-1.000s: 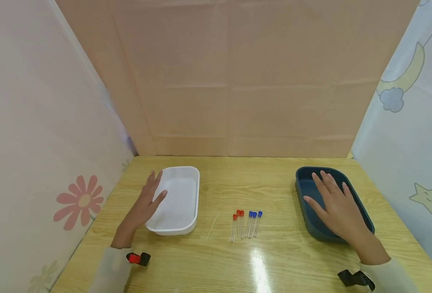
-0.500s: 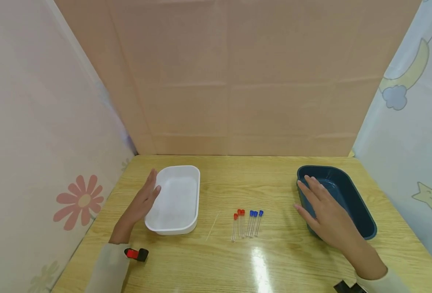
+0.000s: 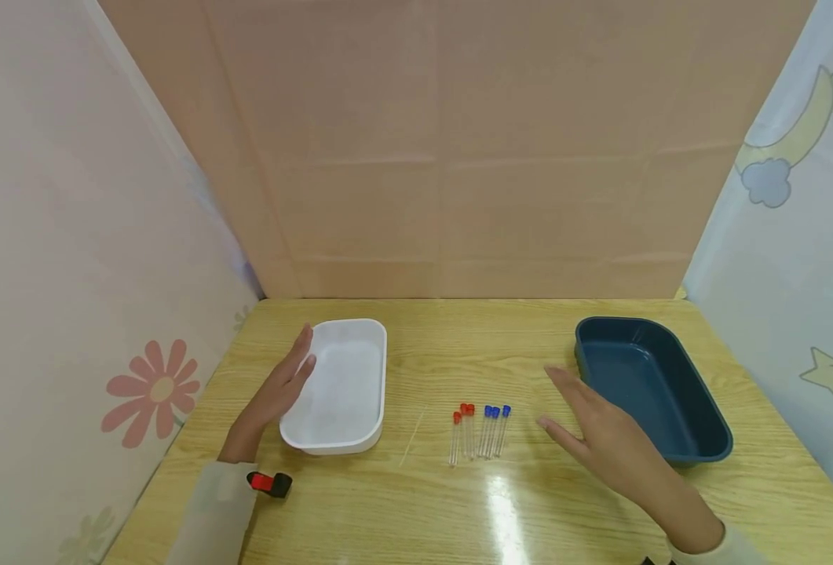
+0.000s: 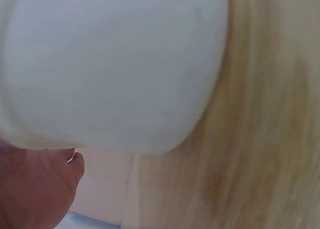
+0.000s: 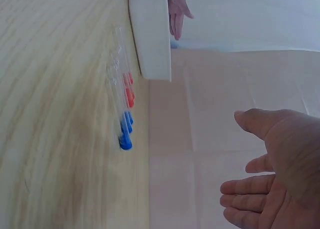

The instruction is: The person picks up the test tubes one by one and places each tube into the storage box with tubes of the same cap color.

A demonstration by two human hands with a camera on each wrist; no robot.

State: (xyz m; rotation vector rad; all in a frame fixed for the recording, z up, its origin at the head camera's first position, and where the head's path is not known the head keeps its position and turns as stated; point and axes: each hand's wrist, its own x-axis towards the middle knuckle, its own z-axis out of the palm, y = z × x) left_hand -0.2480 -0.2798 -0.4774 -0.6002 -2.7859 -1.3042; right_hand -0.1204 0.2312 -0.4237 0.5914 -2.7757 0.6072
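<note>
Several thin clear tubes lie side by side mid-table: a group with red caps [image 3: 464, 410] and, just right of it, a group with blue caps [image 3: 495, 411]. My left hand [image 3: 279, 392] is at the left side of a white tray [image 3: 334, 382], its fingers extended; contact with the rim cannot be made out. Between the tubes and a dark blue tray [image 3: 652, 388] hovers my right hand [image 3: 610, 443], thumb and fingers spread and holding nothing. The right wrist view shows this same hand [image 5: 275, 174] apart from the tubes.
A wooden table [image 3: 416, 518] carries everything. A thin pale line [image 3: 412, 435] shows on its top, left of the tubes. Cloth-like walls enclose the back and both sides. A black and red strap [image 3: 269, 483] is on the left wrist.
My right hand has moved left and slightly down, from over the dark blue tray toward the tubes. The left hand has shifted only slightly at the white tray. The tubes have stayed put.
</note>
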